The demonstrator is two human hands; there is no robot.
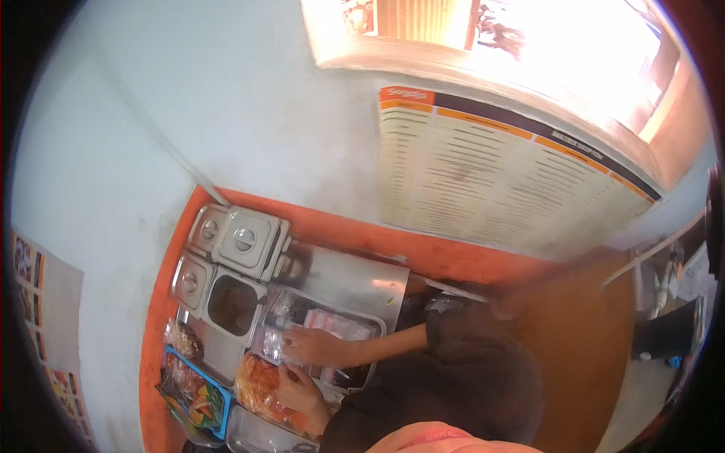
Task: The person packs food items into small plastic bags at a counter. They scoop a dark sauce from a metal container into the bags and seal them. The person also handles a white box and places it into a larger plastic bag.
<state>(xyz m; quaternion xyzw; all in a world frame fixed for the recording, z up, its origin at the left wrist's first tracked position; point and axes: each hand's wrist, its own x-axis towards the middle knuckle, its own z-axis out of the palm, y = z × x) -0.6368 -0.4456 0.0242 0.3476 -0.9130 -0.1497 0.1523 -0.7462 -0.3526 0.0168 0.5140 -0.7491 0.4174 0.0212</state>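
Note:
My right hand [314, 345] reaches over a metal tray [385, 328] that contains clear plastic packaging [272, 340] and pink-and-white packets [331, 325]. Its fingers rest at the clear packaging; whether they grip it is not clear. Just below, my left hand [300, 390] lies at the edge of a container of orange food under clear plastic film [257, 385], fingers bent. What its fingertips touch cannot be made out. The two hands are close together.
Lidded steel containers [244, 240] and an uncovered one with dark contents [232, 306] stand beyond the trays. A blue-edged tray [226, 416] with colourful packets is at lower left. A steel sheet [351, 277] lies near the orange-bordered wall, under a printed poster [481, 175].

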